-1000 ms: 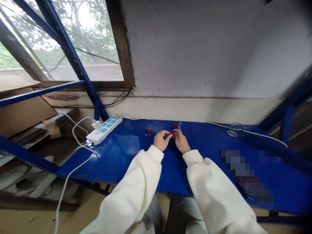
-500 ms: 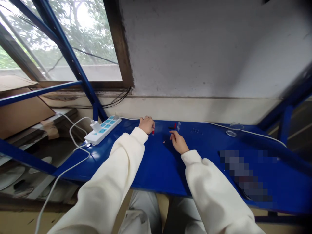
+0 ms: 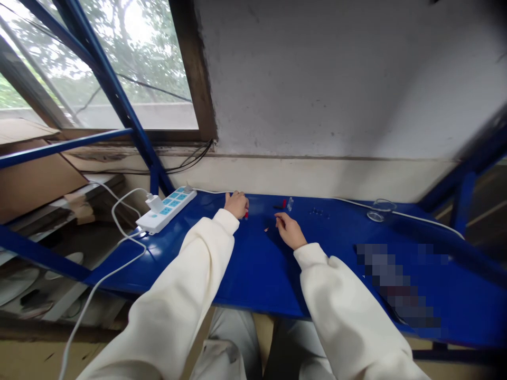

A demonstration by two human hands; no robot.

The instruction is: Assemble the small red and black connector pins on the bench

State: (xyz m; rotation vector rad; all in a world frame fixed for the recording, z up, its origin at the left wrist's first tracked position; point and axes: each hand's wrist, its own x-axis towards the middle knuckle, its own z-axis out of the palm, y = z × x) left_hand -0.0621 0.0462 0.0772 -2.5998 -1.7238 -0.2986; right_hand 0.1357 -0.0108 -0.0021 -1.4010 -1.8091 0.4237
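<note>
My left hand (image 3: 237, 205) is over the back of the blue table (image 3: 261, 279), fingers bent down and closed on a small red piece (image 3: 246, 215) whose lower end shows beneath them. Its upper part is hidden by the fingers. To the right, my right hand (image 3: 290, 231) hovers low with fingers loosely bent and a gap to the thumb; nothing shows in it. A tiny pale bit (image 3: 266, 229) lies on the table just left of that hand. Beyond the fingertips are another small red piece (image 3: 284, 203), a dark piece (image 3: 278, 207) and a clear plastic piece (image 3: 290, 203).
Several tiny clear pieces (image 3: 319, 213) lie right of centre. A clear round item (image 3: 375, 216) sits by a white cable (image 3: 428, 220) at the back right. A white power strip (image 3: 166, 210) with a plug stands at left. A blurred-out dark item (image 3: 396, 287) lies front right.
My left hand and the red piece have shifted very slightly to the left. My right hand stays almost where it was, and the loose pieces lie as before.
</note>
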